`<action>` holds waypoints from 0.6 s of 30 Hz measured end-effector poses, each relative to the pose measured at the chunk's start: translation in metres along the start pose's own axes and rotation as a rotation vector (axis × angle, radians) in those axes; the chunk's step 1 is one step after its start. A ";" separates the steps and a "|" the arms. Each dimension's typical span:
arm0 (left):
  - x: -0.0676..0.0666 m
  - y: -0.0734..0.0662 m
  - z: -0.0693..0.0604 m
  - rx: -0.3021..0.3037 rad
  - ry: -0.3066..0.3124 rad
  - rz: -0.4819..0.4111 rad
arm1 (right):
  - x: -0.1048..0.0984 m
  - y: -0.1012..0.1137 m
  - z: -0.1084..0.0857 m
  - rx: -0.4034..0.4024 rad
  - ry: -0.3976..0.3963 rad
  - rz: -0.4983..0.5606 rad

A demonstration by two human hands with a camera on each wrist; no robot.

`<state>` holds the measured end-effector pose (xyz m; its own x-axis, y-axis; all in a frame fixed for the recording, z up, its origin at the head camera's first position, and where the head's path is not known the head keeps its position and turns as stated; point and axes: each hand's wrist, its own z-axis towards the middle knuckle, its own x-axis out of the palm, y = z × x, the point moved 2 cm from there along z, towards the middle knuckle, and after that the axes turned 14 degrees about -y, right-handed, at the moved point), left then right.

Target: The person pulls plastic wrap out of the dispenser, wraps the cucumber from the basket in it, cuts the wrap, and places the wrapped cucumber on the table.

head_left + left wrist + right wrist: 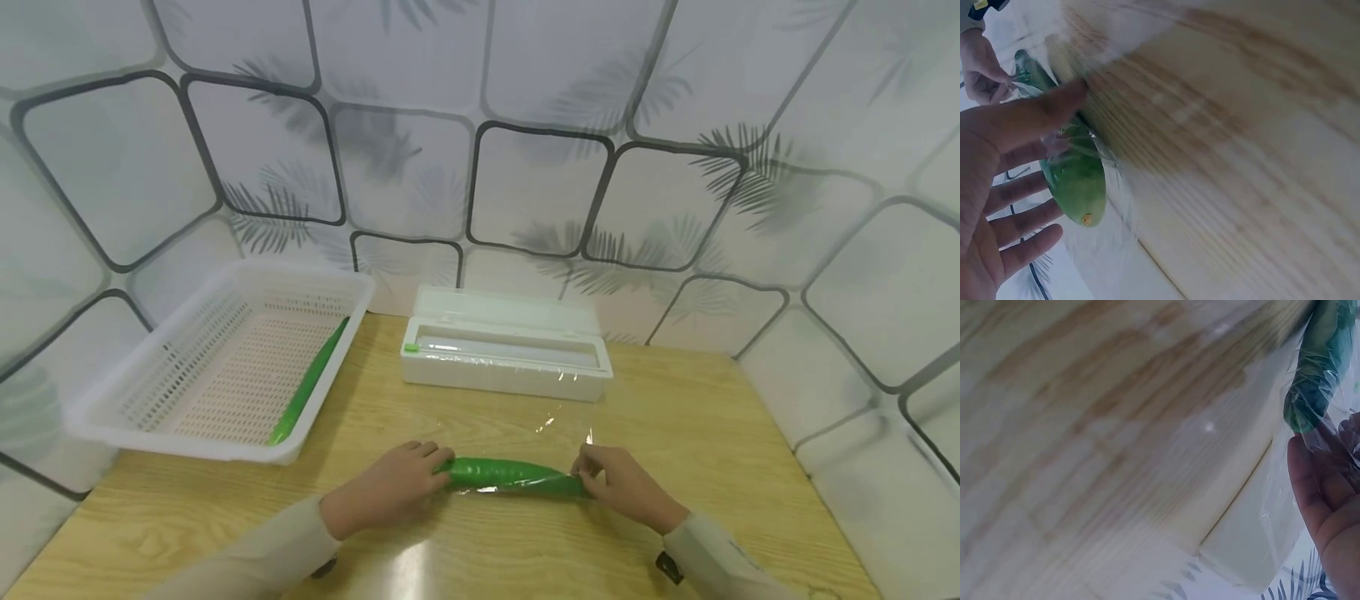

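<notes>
On the table lies a long green cucumber [510, 473], partly covered by clear plastic wrap [543, 425]. My left hand [397, 483] holds its left end; the left wrist view shows the thumb on one side of the cucumber [1079, 181] and spread fingers [1025, 222] on the other. At the right end, my right hand [618, 483] pinches the wrap with thumb and fingertips. Crumpled film covers the cucumber's tip [1307, 403] in the right wrist view, beside the right hand [1332, 506]. The wrap stretches back toward a white dispenser box [502, 379] with its lid raised.
A white perforated basket [217, 450] stands at the left with another cucumber [311, 379] along its right side. The dispenser has a green slider [411, 347] at its left corner. Patterned walls [540, 192] enclose the wooden table [720, 450] behind and on both sides.
</notes>
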<state>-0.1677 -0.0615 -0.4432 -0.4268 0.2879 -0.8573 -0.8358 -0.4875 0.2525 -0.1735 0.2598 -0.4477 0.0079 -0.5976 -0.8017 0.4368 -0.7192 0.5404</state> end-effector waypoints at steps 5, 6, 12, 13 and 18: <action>-0.001 0.003 0.003 -0.028 0.027 0.013 | 0.000 -0.001 -0.001 0.009 -0.006 -0.018; -0.001 0.005 0.003 -0.062 0.043 -0.033 | 0.000 -0.002 -0.002 0.009 -0.006 -0.025; -0.003 0.022 -0.003 -0.390 0.097 -0.434 | 0.000 -0.004 -0.002 0.017 -0.013 -0.056; -0.003 0.025 -0.004 -0.447 0.098 -0.489 | -0.001 -0.004 -0.001 0.023 -0.019 -0.060; 0.007 0.037 -0.005 -0.664 0.096 -0.668 | -0.001 -0.004 0.003 0.065 -0.065 -0.075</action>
<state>-0.1998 -0.0822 -0.4420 0.1240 0.6227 -0.7726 -0.5169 -0.6241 -0.5860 -0.1779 0.2619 -0.4484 -0.0815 -0.5618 -0.8233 0.3744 -0.7828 0.4971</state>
